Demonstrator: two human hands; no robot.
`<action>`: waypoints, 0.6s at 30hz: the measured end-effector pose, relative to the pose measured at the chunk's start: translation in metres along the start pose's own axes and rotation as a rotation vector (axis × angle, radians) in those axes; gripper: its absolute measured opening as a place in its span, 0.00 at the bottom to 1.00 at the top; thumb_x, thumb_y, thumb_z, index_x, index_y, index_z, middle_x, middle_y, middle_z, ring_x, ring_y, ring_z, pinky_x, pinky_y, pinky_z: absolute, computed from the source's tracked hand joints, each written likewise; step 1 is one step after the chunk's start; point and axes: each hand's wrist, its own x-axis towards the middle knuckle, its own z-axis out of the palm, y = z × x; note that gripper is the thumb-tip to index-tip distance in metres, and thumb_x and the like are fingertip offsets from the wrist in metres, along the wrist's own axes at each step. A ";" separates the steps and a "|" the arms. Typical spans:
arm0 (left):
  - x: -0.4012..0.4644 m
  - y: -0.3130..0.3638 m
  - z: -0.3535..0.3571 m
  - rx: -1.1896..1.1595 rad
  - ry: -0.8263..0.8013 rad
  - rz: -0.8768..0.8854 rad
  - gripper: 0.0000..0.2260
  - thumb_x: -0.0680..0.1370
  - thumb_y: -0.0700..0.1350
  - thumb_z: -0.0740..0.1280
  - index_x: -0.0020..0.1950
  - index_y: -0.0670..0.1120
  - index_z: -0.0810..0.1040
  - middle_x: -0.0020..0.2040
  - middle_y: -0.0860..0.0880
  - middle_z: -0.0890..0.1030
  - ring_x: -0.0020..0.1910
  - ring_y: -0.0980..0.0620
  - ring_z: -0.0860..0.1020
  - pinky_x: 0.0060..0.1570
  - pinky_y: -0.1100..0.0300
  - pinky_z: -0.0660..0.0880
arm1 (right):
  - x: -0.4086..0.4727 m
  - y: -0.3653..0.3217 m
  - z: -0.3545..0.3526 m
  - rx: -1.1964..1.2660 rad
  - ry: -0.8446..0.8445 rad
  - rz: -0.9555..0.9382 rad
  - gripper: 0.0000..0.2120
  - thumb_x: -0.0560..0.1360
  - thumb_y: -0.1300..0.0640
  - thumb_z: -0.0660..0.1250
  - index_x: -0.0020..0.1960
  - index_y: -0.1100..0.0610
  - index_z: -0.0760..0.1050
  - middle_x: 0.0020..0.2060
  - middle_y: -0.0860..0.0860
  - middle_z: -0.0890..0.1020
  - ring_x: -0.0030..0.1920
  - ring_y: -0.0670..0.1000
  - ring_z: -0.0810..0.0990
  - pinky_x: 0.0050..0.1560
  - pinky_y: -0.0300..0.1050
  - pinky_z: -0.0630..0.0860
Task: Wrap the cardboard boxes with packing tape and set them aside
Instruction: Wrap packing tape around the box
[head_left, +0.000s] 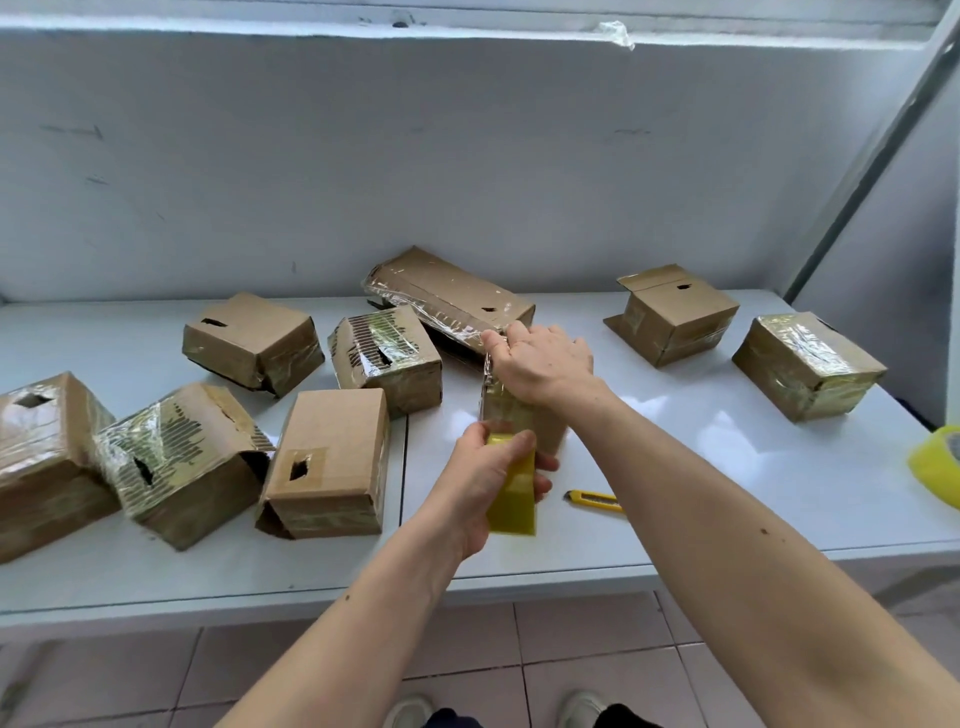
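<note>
A small cardboard box (522, 421) stands upright in the middle of the white table (727, 467), mostly hidden by my hands. My right hand (543, 364) lies on top of it, fingers curled over its far upper edge. A shiny strip of clear tape runs down the box's left side. Just in front of the box, my left hand (485, 483) grips a yellow roll of packing tape (511, 496), seen edge-on and close against the box's near face.
Several cardboard boxes lie around, most wrapped in glossy tape: a group at the left (327, 462), a long one behind (447, 296), two at the right (808, 364). A yellow utility knife (595, 501) lies by my right forearm. Another yellow tape roll (940, 465) sits at the right edge.
</note>
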 end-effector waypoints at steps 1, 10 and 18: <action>0.003 0.000 -0.001 0.011 -0.003 0.003 0.12 0.81 0.39 0.67 0.62 0.44 0.68 0.39 0.41 0.84 0.28 0.49 0.78 0.35 0.56 0.77 | 0.003 0.001 -0.001 0.003 -0.013 0.003 0.29 0.81 0.37 0.42 0.70 0.53 0.69 0.67 0.58 0.74 0.69 0.58 0.67 0.65 0.59 0.61; 0.018 0.007 -0.006 -0.007 -0.041 0.081 0.18 0.79 0.40 0.69 0.65 0.49 0.66 0.46 0.40 0.85 0.33 0.45 0.82 0.42 0.52 0.78 | 0.016 0.015 -0.026 0.494 -0.073 -0.116 0.23 0.84 0.42 0.49 0.71 0.53 0.68 0.68 0.55 0.74 0.69 0.56 0.71 0.69 0.56 0.65; 0.020 0.010 -0.007 0.041 0.003 0.078 0.16 0.81 0.41 0.67 0.66 0.48 0.66 0.46 0.40 0.85 0.33 0.46 0.83 0.40 0.52 0.79 | -0.074 0.108 0.002 0.696 0.341 0.094 0.04 0.72 0.56 0.75 0.44 0.54 0.81 0.38 0.50 0.82 0.40 0.49 0.79 0.43 0.43 0.76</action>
